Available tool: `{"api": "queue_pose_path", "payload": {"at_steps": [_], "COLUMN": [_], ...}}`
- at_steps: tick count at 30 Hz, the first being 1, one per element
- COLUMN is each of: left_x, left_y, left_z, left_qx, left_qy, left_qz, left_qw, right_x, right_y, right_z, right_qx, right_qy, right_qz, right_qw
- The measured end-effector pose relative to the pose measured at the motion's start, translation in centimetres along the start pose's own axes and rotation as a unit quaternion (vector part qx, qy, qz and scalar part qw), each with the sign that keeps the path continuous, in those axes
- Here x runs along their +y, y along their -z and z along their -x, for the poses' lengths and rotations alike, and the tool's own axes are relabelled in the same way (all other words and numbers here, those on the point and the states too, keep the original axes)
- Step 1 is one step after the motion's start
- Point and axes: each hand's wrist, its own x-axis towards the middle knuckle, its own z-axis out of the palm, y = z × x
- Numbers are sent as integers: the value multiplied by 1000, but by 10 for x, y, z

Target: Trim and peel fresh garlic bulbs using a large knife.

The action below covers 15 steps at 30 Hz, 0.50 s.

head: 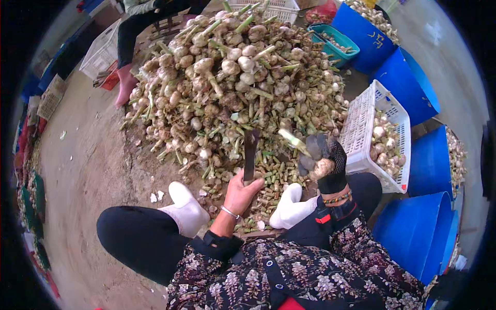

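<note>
My bare left hand (242, 193) grips a knife (250, 153) by its handle, the dark broad blade pointing away from me. My right hand (323, 157), in a dark glove, holds a garlic bulb (324, 168). A pale cut stem (293, 141) sticks out of that hand toward the upper left, apart from the blade. Before me rises a large heap of garlic bulbs (232, 77), many with long stems. Short cut stem pieces (275, 172) lie on the ground between my white boots (288, 205).
Close to my right knee stands a white plastic crate (360, 128) holding trimmed garlic (385, 141). Blue plastic bins (414, 236) line the right side, and a teal basket (337, 46) stands behind the crate. Across the heap sits another person (133, 35) in pink boots (126, 85).
</note>
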Motion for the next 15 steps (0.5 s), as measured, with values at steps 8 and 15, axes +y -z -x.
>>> {"api": "queue_pose_path", "payload": {"at_steps": [8, 15], "left_x": [42, 40], "left_y": [-10, -10], "left_z": [12, 11], "left_qx": [28, 173], "left_qy": [-3, -85], "left_qz": [193, 105], "left_qw": [981, 976], "right_x": [70, 82], "right_y": [-8, -12], "right_z": [16, 13], "right_qx": [87, -28], "right_qy": [-14, -5], "right_qz": [312, 801], "right_qw": [946, 597]}}
